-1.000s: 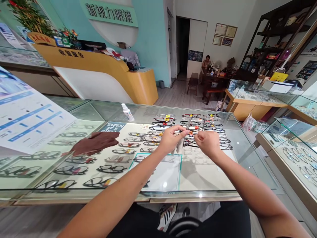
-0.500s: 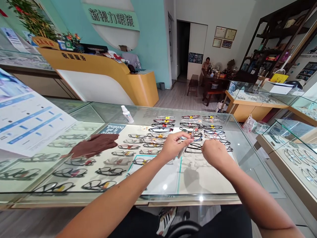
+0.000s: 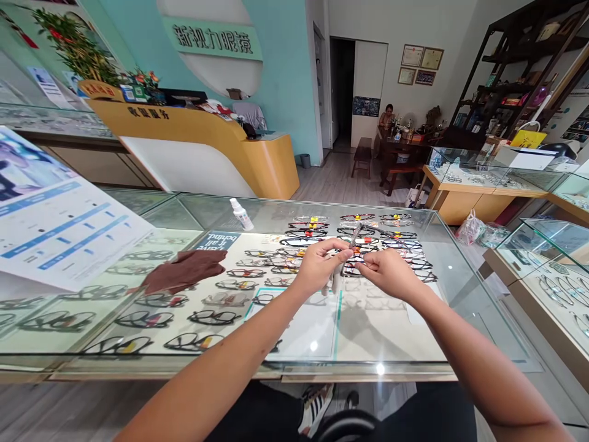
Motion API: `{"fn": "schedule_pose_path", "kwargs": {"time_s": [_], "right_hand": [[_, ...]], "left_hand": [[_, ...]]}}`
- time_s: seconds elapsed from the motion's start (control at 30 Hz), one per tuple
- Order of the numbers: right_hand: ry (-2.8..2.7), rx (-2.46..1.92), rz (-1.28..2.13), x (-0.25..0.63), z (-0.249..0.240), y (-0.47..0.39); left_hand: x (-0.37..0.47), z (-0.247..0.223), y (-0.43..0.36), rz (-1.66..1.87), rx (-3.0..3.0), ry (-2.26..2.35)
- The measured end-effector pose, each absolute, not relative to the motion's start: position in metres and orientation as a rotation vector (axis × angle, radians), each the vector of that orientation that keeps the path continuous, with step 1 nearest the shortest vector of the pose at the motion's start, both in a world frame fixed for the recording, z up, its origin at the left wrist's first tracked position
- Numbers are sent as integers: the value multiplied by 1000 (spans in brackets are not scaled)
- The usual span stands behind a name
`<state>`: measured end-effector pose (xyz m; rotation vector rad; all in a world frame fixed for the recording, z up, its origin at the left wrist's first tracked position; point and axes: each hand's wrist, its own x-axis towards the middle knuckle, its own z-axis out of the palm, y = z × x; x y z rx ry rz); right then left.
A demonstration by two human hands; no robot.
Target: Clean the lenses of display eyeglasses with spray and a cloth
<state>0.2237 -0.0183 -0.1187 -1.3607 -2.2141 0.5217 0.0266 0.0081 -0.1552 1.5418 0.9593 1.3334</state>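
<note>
Above the glass display case (image 3: pixel 386 337), my left hand (image 3: pixel 323 263) is closed on a pair of glasses (image 3: pixel 356 234), with the frame sticking up past its fingertips. A pale cloth (image 3: pixel 335 281) hangs below those fingers. My right hand (image 3: pixel 386 270) is closed just to the right, its fingertips pinched near the glasses; what it grips is too small to make out. Rows of eyeglass frames (image 3: pixel 214 317) lie under the glass. A brown cloth (image 3: pixel 184 270) rests on the case to the left, and a white spray bottle (image 3: pixel 241 215) stands at the far edge.
A printed card (image 3: pixel 64 215) stands at the left. Beyond the case is a yellow counter (image 3: pixel 271 162). Another glass case (image 3: pixel 547 276) stands at the right. A person (image 3: pixel 386 120) sits at a dark table at the back.
My right hand has moved slightly left, towards my left hand, and its fingers now point inward. The glasses have turned, with a long part now extending to the right. The view has shifted a little.
</note>
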Motion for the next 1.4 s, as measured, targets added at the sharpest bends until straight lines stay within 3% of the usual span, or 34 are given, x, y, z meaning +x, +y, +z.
{"fn": "schedule_pose_path", "kwargs": {"time_s": [0.37,0.8,1.07,1.27,1.4], "right_hand": [[-1706,-1131,1014,212,-147,-7],[-1932,-1201,526,204,-159,-24],[-1888,-1120,391,210,-151,-24],[-1797,-1151,309,226,-137,-19],[-1804,-1102,194,235,-132,-14]], "left_hand": [[21,-154,16,1490,1140,1007],[30,-152,5,1254,1410,822],[28,-144,2,1164,1517,799],[3,-137,24,1378,1301,968],[-40,-135,56,1632,1103,1417]]}}
